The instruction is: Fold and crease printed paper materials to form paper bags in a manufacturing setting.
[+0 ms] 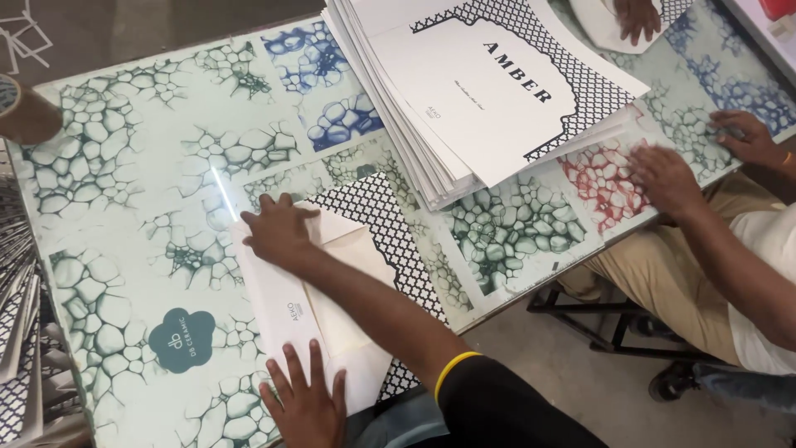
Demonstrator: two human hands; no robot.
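Note:
A white folded sheet (286,311) with a black lattice-patterned edge lies on the patterned table (141,191) in front of me. My right hand (278,232) presses flat on the sheet's upper end, its arm with a yellow wristband crossing from the lower right. My left hand (305,402) lies flat with fingers spread on the sheet's near end. Neither hand grips anything. A tall stack of printed sheets (464,99), white with the same lattice border, rests beyond the folded sheet at the top centre.
A co-worker sits at the right, both hands (667,178) flat on the table's edge near a red-patterned patch. Another person's hand (638,18) rests at the top. A brown tape roll (21,108) stands at the far left. A black stool frame (605,319) stands on the floor.

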